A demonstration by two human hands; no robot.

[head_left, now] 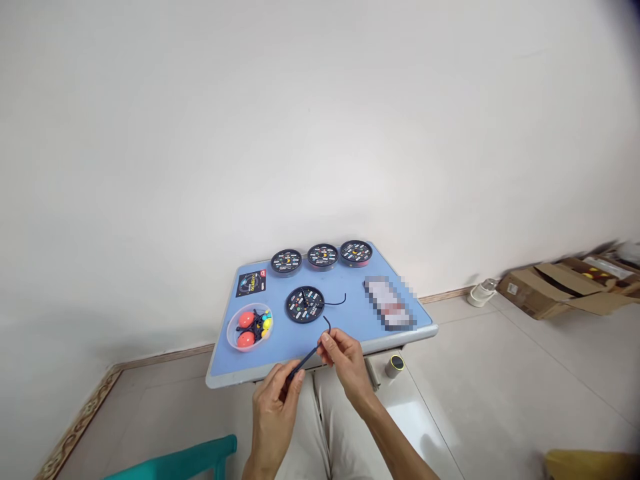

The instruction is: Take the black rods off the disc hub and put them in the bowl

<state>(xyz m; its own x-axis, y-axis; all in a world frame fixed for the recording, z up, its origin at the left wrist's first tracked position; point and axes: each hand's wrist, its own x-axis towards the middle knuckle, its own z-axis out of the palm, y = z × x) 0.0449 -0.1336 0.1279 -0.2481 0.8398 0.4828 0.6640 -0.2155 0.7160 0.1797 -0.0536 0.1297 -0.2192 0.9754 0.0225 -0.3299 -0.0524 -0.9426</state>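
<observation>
Above the front edge of the blue table, a thin black rod with a curved end is held between both hands. My left hand is closed around its lower end. With fingertips pinched, my right hand grips it near the bend, and the hooked tip sticks up past the fingers. Just beyond the hands lies a round black base printed with small coloured pictures. A short black post stands on this base, and a thin black arm reaches out from it to the right, its end turned up.
On the blue table, a clear bowl holds red balls, smaller coloured balls and black parts. A printed card lies behind it. Three round black cases line the back. A blurred-out rectangular object lies at right. Cardboard boxes stand on the floor.
</observation>
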